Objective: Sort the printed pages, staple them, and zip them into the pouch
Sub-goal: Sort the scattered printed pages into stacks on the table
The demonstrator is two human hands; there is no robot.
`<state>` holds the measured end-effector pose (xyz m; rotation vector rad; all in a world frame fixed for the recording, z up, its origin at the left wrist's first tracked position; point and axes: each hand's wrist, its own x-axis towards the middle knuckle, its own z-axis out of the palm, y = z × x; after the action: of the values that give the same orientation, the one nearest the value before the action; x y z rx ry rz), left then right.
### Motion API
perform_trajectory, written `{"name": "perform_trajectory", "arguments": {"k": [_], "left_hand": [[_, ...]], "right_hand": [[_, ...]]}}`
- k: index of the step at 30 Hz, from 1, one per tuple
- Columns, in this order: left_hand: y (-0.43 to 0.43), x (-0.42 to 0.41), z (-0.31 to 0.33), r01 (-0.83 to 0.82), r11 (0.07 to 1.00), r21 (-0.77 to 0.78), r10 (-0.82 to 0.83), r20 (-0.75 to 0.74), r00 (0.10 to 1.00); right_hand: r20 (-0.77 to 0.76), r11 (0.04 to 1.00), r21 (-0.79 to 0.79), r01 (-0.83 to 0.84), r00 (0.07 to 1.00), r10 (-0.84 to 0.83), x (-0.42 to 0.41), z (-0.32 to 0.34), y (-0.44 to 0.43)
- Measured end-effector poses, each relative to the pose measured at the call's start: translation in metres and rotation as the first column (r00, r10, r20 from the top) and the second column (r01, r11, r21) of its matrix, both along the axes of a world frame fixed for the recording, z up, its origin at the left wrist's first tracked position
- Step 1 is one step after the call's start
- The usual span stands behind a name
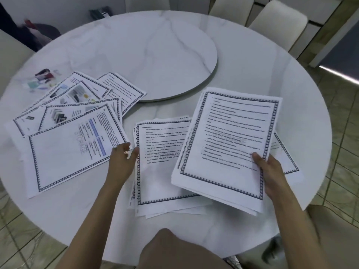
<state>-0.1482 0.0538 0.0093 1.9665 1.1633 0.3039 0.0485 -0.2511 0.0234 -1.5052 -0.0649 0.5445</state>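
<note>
Pinching the stack (229,144) in my right hand (272,171), I risk sheets sliding from under my thumb; left hand (122,162) grip, cannot tell.

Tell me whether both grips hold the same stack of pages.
No: the right grip alone holds the raised stack; the left grip is at a separate page lying apart.

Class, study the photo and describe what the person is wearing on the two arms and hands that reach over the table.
Nothing worn shows on them. The left hand and right hand are bare, with no gloves, and no rings can be made out. The left forearm and right forearm are also bare down to the picture's lower edge: no sleeves, watch or bracelet in view.
</note>
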Motion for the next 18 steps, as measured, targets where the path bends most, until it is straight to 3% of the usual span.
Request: {"name": "perform_trajectory", "arguments": {"k": [3, 7, 13, 18], "left_hand": [[-0.014, -0.002, 0.025, 0.116, 0.941, -0.319, -0.041, 0.232, 0.972], [-0.028, -0.004, 0.044, 0.246, 0.839, -0.485, -0.069, 0.354, 0.933], [-0.033, -0.021, 0.039, 0.131, 0.852, -0.507, 0.070, 0.358, 0.931], [-0.030, -0.038, 0.038, 0.017, 0.874, -0.486, 0.216, 0.419, 0.882]], "right_hand": [[-0.003, 0.998, 0.027, -0.056, 0.998, 0.056, -0.015, 0.005, 0.021], [0.006, 0.987, 0.046, -0.156, 0.988, 0.156, -0.036, 0.015, 0.043], [0.009, 0.962, 0.047, -0.270, 0.963, 0.270, -0.061, 0.031, 0.069], [0.037, 0.974, 0.000, -0.225, 0.974, 0.225, -0.076, 0.033, 0.085]]}}
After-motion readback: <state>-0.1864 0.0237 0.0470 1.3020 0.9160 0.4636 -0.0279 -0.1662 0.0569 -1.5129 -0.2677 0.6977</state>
